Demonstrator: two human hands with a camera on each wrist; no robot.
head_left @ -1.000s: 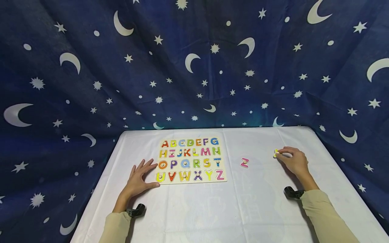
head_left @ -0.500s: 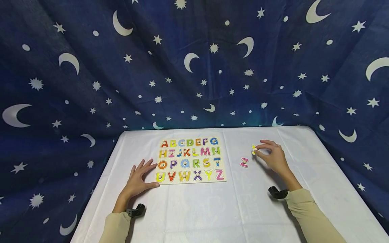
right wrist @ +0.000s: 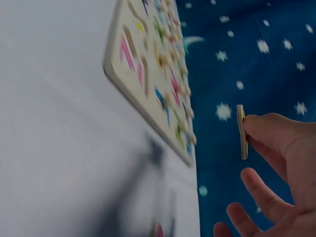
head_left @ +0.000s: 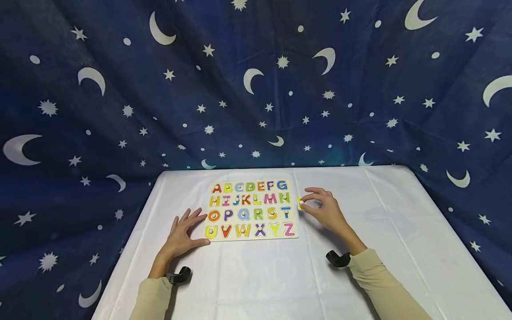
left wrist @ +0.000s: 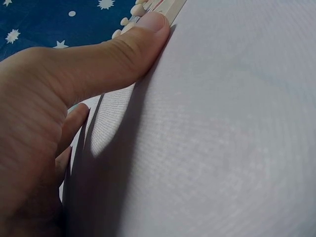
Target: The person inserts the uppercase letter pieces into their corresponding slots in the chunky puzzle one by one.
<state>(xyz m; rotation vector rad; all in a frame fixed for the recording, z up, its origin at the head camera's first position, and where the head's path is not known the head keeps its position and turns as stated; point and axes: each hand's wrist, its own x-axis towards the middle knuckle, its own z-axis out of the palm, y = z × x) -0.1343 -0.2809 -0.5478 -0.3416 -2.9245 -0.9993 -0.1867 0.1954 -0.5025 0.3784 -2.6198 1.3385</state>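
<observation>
An alphabet puzzle board (head_left: 236, 238) lies on the table with rows of coloured letters; most carry a small knob. The Y (head_left: 274, 230) and Z (head_left: 289, 230) spots at its lower right show no knob. My left hand (head_left: 182, 238) rests with spread fingers along the board's left edge, the thumb (left wrist: 150, 24) at the near corner. Just off the right edge, my right hand (head_left: 326, 213) pinches a yellow letter puzzle piece (head_left: 299, 203) between thumb and forefinger. That piece (right wrist: 242, 132) appears edge-on in the right wrist view, raised above the table.
A pink letter piece (right wrist: 159, 230) peeks in at the bottom of the right wrist view; the right hand hides it in the head view. White cloth covers the table (head_left: 256, 284). A dark blue curtain (head_left: 224, 89) with moons and stars hangs behind.
My right hand has carried the yellow letter piece left, from the table's right side to beside the board, passing over the pink Z. The left hand has stayed put.
</observation>
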